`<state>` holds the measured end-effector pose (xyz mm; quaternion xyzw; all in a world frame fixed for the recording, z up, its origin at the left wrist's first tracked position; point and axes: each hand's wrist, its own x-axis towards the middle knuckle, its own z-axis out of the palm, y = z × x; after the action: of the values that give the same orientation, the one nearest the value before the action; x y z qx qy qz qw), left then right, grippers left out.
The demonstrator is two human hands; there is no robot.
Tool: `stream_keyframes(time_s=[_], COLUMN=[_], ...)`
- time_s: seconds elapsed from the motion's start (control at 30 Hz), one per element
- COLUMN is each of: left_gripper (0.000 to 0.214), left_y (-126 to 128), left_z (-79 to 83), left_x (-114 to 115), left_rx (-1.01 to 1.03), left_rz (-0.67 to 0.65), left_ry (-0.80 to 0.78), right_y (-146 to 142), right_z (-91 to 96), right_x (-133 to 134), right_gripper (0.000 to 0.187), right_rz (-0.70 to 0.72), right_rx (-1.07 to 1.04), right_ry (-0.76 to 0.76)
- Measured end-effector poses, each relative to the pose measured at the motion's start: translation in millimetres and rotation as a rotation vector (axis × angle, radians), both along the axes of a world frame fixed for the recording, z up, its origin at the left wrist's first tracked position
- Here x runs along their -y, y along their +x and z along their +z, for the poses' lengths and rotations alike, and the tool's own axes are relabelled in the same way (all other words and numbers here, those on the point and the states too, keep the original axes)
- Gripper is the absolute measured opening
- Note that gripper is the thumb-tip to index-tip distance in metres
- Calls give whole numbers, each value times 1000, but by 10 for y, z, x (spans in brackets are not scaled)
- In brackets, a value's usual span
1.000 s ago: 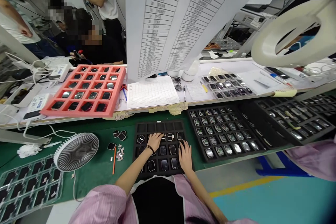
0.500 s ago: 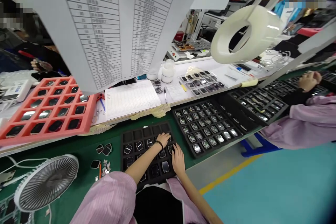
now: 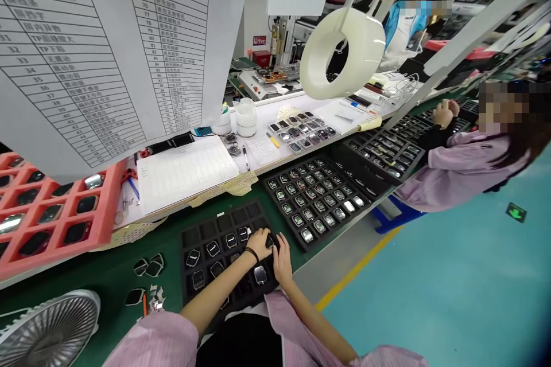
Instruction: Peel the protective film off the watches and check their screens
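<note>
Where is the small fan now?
In the head view, the fan sits bottom-left on the green mat, left of the black tray, beside the left sleeve.

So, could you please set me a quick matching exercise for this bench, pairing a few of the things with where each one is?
Things:
1. pink foam tray
2. translucent tape roll
3. left hand
4. desk fan

Places:
A. on the green mat
B. hanging in the air
C. on the white shelf
D. on a black foam tray

Pairs: 1-C, 2-B, 3-D, 4-A
</note>
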<state>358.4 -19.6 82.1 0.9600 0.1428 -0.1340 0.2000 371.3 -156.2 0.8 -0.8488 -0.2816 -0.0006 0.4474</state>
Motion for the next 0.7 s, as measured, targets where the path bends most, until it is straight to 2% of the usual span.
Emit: stream_keyframes(time_s=[0.13,0.23,0.53,0.7], left_gripper=[34,32,32,31], left_y=[-10,38,31,-66], left_z=[-47,-65,-120,-60], left_x=[238,297,259,173], left_rx=[-86,-117,-97,-32], left_rz=[-1,1,19,22], left_ry=[28,36,11,-57], right_y=[6,7,2,-9], right_z=[5,18,35,37], right_x=[15,35,47,52], right_gripper=[45,45,44,45], right_rz=[1,19,30,35], right_rx=[3,8,8,1], right_ry=[4,7,-14,-15])
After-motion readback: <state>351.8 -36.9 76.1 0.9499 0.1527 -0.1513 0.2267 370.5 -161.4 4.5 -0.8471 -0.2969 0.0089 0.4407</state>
